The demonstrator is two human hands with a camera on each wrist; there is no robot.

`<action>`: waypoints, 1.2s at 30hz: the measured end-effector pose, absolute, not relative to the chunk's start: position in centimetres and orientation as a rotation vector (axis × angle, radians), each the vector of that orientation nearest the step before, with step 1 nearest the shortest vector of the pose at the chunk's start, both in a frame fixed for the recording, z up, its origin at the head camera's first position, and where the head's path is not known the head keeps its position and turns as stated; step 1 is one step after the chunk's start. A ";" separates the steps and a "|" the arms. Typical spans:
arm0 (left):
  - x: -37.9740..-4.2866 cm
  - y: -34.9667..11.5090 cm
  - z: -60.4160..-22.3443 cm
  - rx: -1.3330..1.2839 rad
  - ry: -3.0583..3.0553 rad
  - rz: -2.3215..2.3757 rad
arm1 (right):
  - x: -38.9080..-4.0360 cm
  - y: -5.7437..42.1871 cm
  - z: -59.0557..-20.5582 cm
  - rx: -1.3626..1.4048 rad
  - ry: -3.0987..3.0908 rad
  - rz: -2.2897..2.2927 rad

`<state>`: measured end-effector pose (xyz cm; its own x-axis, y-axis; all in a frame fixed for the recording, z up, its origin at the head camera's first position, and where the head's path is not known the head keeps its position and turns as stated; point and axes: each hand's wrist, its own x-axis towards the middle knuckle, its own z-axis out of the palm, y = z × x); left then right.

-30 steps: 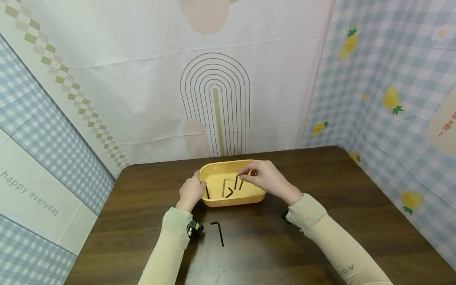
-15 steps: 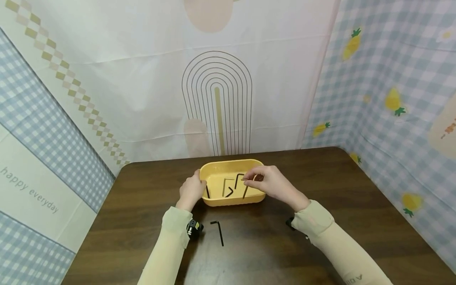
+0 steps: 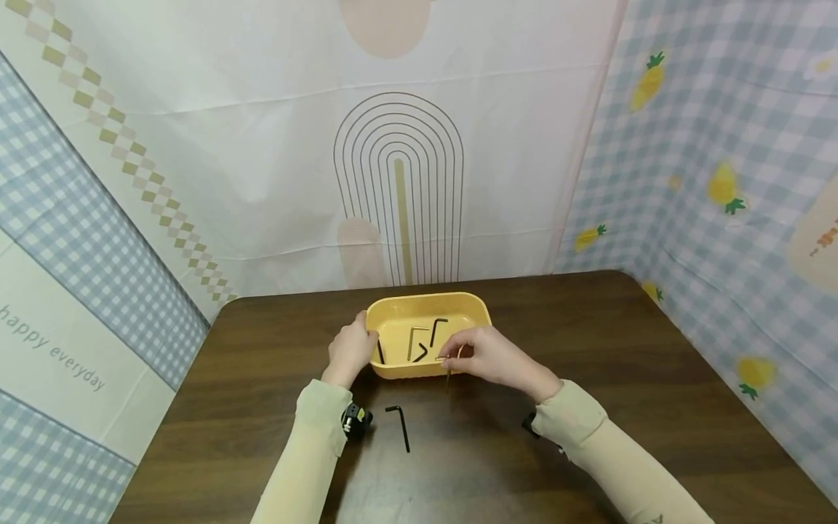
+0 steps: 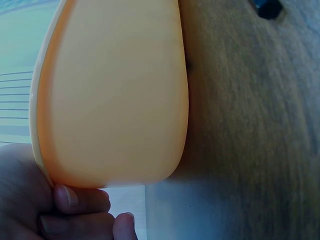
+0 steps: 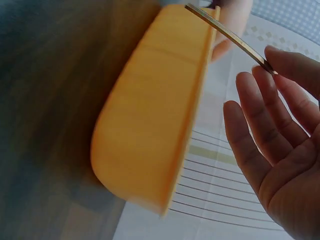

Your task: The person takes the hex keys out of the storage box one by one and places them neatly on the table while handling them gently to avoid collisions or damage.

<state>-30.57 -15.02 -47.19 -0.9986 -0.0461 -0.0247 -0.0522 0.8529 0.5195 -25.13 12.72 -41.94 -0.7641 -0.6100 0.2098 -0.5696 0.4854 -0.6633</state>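
My left hand (image 3: 350, 353) grips the left end of a yellow tray (image 3: 406, 372), fingers outside and thumb at the rim. My right hand (image 3: 487, 356) pinches a brass-coloured hex key (image 5: 231, 37) between thumb and fingertips, its long arm hanging down at the tray's front rim. Inside the tray lie another brass-coloured hex key (image 3: 411, 346), a black hex key (image 3: 433, 333), a smaller black one (image 3: 422, 351), and a dark one (image 3: 381, 353) by the left thumb. In the left wrist view only the tray's outer wall (image 4: 115, 100) shows, hiding its contents.
A black hex key (image 3: 403, 429) lies on the dark wooden table (image 3: 275, 437) in front of the tray, right of the left wrist's camera (image 3: 356, 421). Patterned cloth hangs behind the table (image 3: 288, 182) and along both sides.
My right hand has lifted the brass-coloured hex key and carried it toward me, from inside the tray to its front rim. The left hand stays at the tray's left end.
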 end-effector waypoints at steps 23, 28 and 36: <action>-30.4 -15.0 -46.9 -0.098 2.985 0.849 | -24.4 11.0 -44.6 -1.085 2.525 -1.002; -30.3 -14.7 -46.8 -0.078 2.987 0.850 | -24.3 10.7 -45.0 -1.080 2.536 -0.991; -30.2 -14.6 -46.8 -0.097 3.004 0.825 | -24.1 9.9 -45.5 -1.098 2.559 -0.930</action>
<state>-30.21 -14.61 -46.79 -0.9977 -0.0534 -0.0407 -0.0667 0.8578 0.5097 -24.06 9.94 -45.51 -0.7022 -0.7098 0.0560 -0.5802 0.5249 -0.6228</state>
